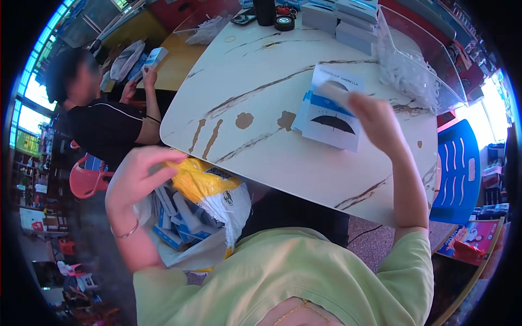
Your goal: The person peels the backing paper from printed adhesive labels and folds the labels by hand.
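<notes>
My left hand (142, 176) is over the rim of a white and yellow woven sack (237, 209) beside the table, thumb and fingers apart, with nothing seen in them. Inside the sack lie several blue and white small boxes (187, 220). My right hand (378, 122) is above a stack of flat white printed umbrella boxes (331, 133) on the table. Its fingers are smeared by motion, and a pale blur lies by the fingertips, so I cannot tell whether it holds anything. The top box shows a black umbrella picture and a blue band.
A clear plastic bin (418, 70) of whitish plastic pieces stands at the table's right edge. Stacked white boxes (353, 32), a black cylinder (265, 12) and a tape roll (284, 23) are at the back. A blue chair (457, 171) is on the right. A person (103, 117) at left holds a box.
</notes>
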`<action>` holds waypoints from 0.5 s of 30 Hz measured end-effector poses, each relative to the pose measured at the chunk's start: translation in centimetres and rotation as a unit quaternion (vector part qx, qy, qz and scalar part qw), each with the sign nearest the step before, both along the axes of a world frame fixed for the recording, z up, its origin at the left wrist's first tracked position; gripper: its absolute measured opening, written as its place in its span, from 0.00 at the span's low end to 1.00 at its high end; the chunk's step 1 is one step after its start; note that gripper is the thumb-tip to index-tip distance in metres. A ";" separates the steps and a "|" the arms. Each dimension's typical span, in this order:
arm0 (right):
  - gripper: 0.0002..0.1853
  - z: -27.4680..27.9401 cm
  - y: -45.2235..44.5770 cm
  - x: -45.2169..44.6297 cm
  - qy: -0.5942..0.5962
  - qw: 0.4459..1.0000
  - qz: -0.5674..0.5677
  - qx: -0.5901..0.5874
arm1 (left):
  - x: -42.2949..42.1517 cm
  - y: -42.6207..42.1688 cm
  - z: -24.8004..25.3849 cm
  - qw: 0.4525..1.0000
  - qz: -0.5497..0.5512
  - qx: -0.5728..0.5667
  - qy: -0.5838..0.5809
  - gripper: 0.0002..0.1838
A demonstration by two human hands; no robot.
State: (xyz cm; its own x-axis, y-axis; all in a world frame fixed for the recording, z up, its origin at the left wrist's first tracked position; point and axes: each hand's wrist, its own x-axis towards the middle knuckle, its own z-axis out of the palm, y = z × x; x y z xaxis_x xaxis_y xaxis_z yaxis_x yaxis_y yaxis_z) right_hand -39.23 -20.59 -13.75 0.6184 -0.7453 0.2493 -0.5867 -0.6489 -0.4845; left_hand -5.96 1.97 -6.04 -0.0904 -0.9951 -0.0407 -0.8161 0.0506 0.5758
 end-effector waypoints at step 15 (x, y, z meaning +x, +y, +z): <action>0.14 1.3 -3.0 -2.3 -0.663 0.705 -0.022 0.252 | -19.4 -24.2 -6.5 0.862 -0.146 -0.048 0.484 0.33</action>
State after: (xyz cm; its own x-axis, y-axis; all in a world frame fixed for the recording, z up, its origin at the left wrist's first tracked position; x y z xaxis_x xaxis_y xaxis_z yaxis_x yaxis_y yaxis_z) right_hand -41.51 -23.57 -12.47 0.0652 -0.9566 0.2840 0.5836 -0.1944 -0.7885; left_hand -25.33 -22.25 -12.58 -0.2827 -0.9189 0.2750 0.0991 0.2572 0.9613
